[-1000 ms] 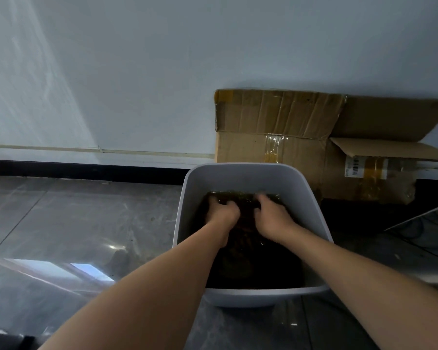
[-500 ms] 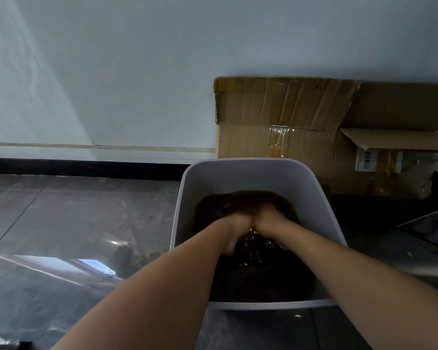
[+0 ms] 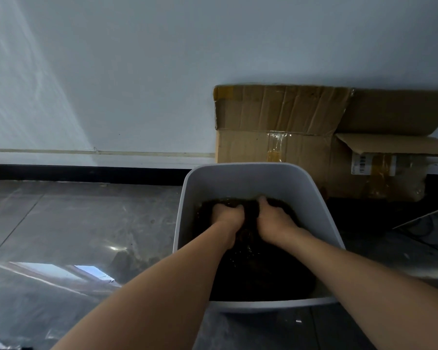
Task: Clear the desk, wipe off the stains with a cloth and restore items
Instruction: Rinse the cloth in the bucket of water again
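Two bare forearms reach forward from the near edge, side by side, into one tub (image 3: 313, 198), pale plastic with rounded corners, standing on the floor (image 3: 74, 223). The tub's near rim lies under the forearms; its far wall rises just beyond the knuckles.

One body of dark brown water (image 3: 263, 274) fills the lower part of the tub, below and behind both wrists. One dark cloth (image 3: 250, 210) lies in it at the far end, under and between the two hands.

Left hand (image 3: 226, 214): fingers curled tight, gripping the cloth, knuckles up. The fingertips are sunk in the dark fabric and cannot be seen.

Right hand (image 3: 273, 218): fingers curled likewise, gripping the same cloth just beside the left hand, thumb towards it. The two hands are near each other but apart, with a strip of cloth showing between them.

Beyond the hands and to their right stands one cardboard box (image 3: 276, 147), flaps open, taped, against the wall (image 3: 137, 72). It carries one barcode label (image 3: 360, 166), further right. To the left of the hands, one black skirting strip (image 3: 86, 173) runs along the foot of the wall.
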Demonstrator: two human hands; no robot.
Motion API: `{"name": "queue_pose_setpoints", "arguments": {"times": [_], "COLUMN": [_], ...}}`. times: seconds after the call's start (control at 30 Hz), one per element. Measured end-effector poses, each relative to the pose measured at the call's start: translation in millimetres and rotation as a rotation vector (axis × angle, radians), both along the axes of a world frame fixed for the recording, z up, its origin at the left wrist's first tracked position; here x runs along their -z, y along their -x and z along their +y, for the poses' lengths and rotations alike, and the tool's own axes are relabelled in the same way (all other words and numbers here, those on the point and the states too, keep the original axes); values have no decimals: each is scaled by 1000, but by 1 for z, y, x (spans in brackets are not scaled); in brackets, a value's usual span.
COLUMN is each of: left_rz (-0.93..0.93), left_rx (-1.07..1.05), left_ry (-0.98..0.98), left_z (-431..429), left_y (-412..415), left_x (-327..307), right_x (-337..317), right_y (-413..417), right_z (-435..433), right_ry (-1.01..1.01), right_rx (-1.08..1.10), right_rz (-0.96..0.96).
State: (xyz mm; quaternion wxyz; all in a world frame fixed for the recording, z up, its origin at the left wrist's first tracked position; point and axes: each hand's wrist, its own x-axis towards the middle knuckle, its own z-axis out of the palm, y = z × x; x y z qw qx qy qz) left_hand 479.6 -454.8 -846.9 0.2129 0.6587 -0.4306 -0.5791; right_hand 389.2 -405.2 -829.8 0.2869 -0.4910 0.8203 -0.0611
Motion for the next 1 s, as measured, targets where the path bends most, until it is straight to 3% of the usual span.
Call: {"name": "queue_pose_setpoints", "arguments": {"times": [0.13,0.23,0.3,0.4,0.53,0.73,0.9,1.0], "left_rz": [-403,-505,-407,-56,101,267,301,297], "left_rx": [276,444,482,369,108,59,57,26], "left_ry": [140,130,74,-160,-235,-199,-114,-60], "left_z": [-2,-2,-4,-3,-3,-2,-1,1], "left_y": [-2,-3,-2,3,2,1,3,2], "left_x": [13,24,30,26,11,-15,-28,-28], "right_x": [13,17,19,17,9,-4,-35,-45], "right_y": [3,1,1,-4,-21,-9,13,11], "right_z": [-2,-5,-9,-12,-14,-9,0,6], "right_ry": [-176,-196,-147,-40,98,149,106,72], "right_rx": [-181,-162,-109,68,323,358,223,161], "right_rz": [87,18,-57,-175,-294,-195,-587,-578]}}
